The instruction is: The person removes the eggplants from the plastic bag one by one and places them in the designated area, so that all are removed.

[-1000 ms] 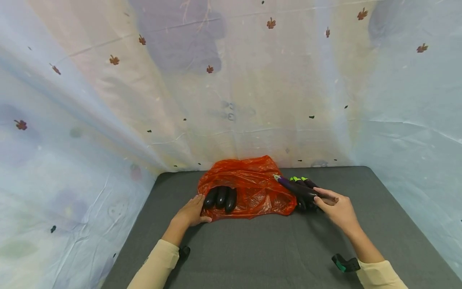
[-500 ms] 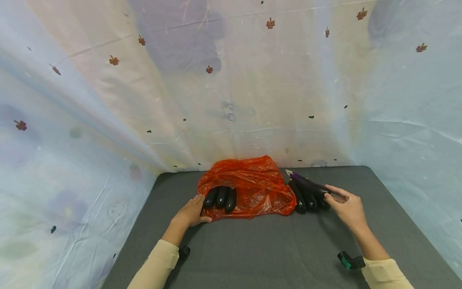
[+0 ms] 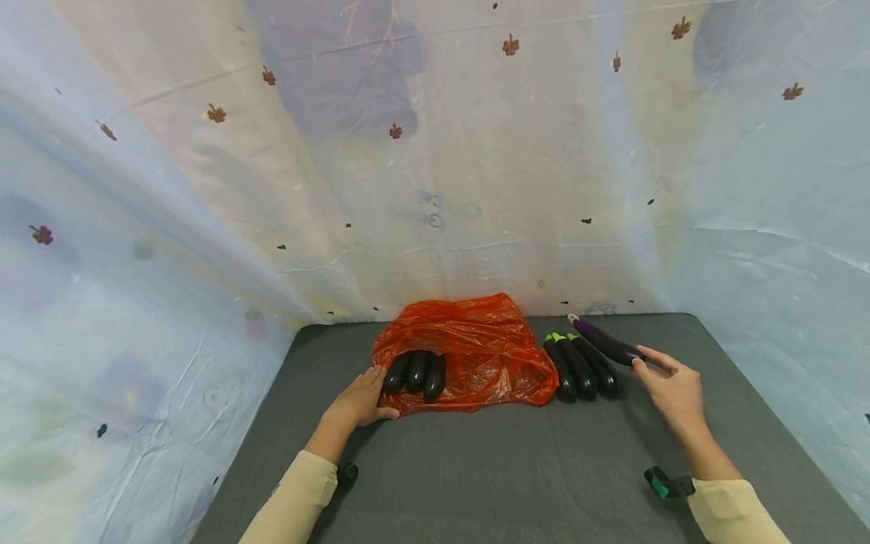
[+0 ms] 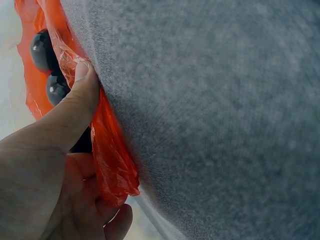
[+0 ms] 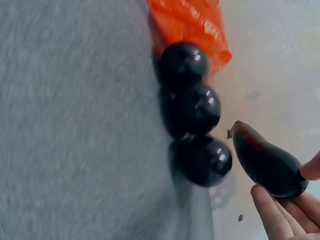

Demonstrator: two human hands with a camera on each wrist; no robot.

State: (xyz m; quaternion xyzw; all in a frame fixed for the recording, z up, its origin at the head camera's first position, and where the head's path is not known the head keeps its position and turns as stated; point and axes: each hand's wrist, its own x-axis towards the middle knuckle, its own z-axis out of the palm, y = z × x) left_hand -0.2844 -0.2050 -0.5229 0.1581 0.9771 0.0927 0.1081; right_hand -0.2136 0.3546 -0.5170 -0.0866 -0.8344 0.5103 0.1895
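Eggplant [image 3: 603, 341] is shifting right, uncovering the three-eggplant row [image 3: 575, 368]; right grip [image 3: 676, 385] is pinching its blunt end, left grip [image 3: 360, 397] still holding the red bag [image 3: 499, 378].

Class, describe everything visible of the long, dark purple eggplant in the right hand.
The long, glossy, dark purple eggplant tapers from a thick, rounded, near-black end to a purple neck and pale tip. A bare right hand pinches the thick end between thumb and fingers, holding it raised above the grey fabric-topped table, tip pointing away and leftward, apart from three glossy, green-tipped eggplants.
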